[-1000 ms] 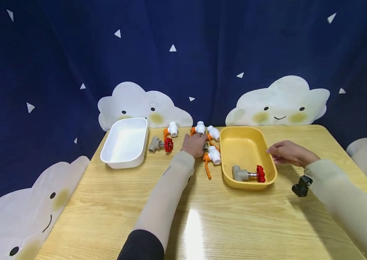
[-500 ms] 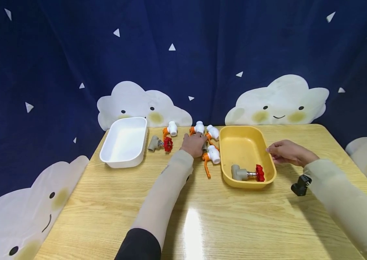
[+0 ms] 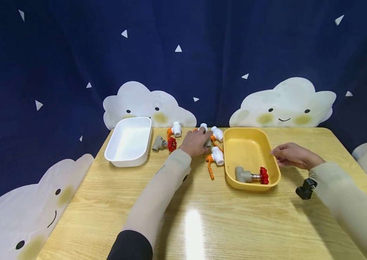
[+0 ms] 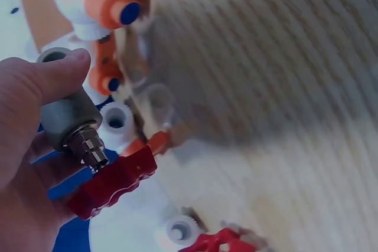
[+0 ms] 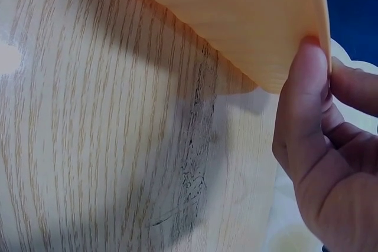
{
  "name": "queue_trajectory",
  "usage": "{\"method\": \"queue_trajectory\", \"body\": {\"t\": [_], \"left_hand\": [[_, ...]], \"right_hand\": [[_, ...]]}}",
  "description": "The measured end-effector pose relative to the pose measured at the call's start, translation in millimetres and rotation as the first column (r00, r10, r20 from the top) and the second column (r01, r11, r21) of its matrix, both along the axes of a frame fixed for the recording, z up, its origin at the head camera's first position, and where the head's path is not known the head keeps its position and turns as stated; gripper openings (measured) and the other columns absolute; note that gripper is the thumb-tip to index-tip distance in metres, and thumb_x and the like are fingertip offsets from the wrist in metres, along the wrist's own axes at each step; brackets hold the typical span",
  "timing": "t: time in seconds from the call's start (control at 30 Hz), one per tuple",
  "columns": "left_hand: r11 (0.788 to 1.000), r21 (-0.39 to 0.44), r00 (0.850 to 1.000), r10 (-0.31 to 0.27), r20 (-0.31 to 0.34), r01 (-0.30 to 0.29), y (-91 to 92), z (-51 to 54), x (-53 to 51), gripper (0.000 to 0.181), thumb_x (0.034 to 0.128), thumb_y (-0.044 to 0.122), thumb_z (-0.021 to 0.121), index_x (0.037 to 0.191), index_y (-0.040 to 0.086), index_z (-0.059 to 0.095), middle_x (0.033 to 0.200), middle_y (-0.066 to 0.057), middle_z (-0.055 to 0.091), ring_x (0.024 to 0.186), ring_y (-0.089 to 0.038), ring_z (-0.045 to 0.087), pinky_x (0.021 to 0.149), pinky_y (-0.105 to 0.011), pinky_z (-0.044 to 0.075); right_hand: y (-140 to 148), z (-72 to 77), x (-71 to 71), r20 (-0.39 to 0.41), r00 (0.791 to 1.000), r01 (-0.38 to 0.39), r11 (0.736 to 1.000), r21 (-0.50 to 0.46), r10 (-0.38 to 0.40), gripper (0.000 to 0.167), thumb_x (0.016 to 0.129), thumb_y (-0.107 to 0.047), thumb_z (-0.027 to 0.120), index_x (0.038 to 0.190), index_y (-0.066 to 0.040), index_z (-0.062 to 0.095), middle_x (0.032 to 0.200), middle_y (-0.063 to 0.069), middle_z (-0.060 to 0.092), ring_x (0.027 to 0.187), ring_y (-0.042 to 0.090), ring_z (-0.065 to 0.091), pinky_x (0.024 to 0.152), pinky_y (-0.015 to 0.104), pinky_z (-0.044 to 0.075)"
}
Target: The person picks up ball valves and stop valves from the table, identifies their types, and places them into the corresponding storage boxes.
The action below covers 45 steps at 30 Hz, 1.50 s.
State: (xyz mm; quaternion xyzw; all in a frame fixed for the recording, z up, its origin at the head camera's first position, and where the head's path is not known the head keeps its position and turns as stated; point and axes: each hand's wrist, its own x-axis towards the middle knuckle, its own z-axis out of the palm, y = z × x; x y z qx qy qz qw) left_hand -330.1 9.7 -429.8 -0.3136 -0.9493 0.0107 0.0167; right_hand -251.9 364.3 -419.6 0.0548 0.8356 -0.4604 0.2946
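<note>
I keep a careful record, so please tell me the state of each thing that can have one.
Left hand: gripping the held grey valve.
Right hand: pinching the yellow bin at its rim.
Held grey valve: red handle attached.
Loose grey valve: lying on the table.
Binned grey valve: lying in the yellow bin.
White valves: four, lying; open or closed unclear.
White bin: upright, uncovered.
Yellow bin: upright, uncovered.

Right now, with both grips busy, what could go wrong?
Lifting the held valve in the left grip could knock the orange-levered valves near it. The right grip pinches the yellow bin by its rim; a tug might tip it and slide the loose valve inside.
</note>
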Motion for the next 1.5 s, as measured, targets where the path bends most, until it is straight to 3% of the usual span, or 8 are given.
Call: {"method": "queue_trajectory", "body": {"t": [0.3,0.7,0.97,1.2,1.5], "left_hand": [[0.995,0.096,0.998,-0.046,0.039,0.042,-0.7,16.0,10.1,0.072,0.0922,0.034,0.070,0.151,0.014,0.034,0.136,-0.016,0.046,0.101,-0.023,0.064,0.089,-0.035,0.056],[0.997,0.058,0.998,-0.047,0.037,0.045,-7.8,39.3,18.8,0.074,0.0901,0.031,0.072,0.150,0.011,0.032,0.134,-0.016,0.044,0.098,-0.024,0.062,0.090,-0.034,0.055],[0.987,0.142,0.996,-0.081,0.037,0.075,-8.1,50.1,25.1,0.070,0.0879,0.021,0.073,0.147,0.013,0.035,0.132,-0.012,0.044,0.099,-0.022,0.061,0.087,-0.032,0.055],[0.977,0.150,0.988,-0.152,-0.016,0.152,-8.7,61.0,29.1,0.071,0.0898,0.028,0.073,0.148,0.016,0.034,0.135,-0.007,0.049,0.103,-0.020,0.061,0.092,-0.033,0.054],[0.972,0.117,0.976,-0.191,-0.104,0.203,-6.9,74.7,37.6,0.074,0.0887,0.037,0.072,0.151,0.016,0.036,0.137,-0.005,0.052,0.115,-0.019,0.056,0.100,-0.031,0.050]], "right_hand": [[0,-0.8,2.4,0.007,1.000,0.012,1.000,0.024,-0.012,0.046,0.107,-0.024,0.042,0.133,0.013,0.041,0.089,-0.001,0.061,0.076,0.007,0.060,0.074,0.022,0.059],[2,2.5,1.7,0.000,1.000,0.003,0.999,0.037,-0.003,0.048,0.106,-0.025,0.045,0.134,0.014,0.041,0.091,0.001,0.062,0.078,0.009,0.061,0.076,0.022,0.059],[3,0.5,3.5,0.015,1.000,0.006,1.000,0.026,-0.006,0.046,0.106,-0.025,0.046,0.132,0.013,0.043,0.091,0.001,0.063,0.077,0.008,0.062,0.075,0.023,0.059],[2,0.0,-0.3,0.008,1.000,0.008,1.000,0.019,-0.008,0.045,0.106,-0.024,0.044,0.132,0.013,0.043,0.090,0.000,0.063,0.077,0.008,0.062,0.076,0.023,0.059],[-2,0.7,-3.4,0.005,1.000,-0.004,0.999,0.034,0.004,0.044,0.106,-0.024,0.045,0.131,0.012,0.044,0.088,-0.001,0.063,0.076,0.008,0.062,0.075,0.024,0.059]]}}
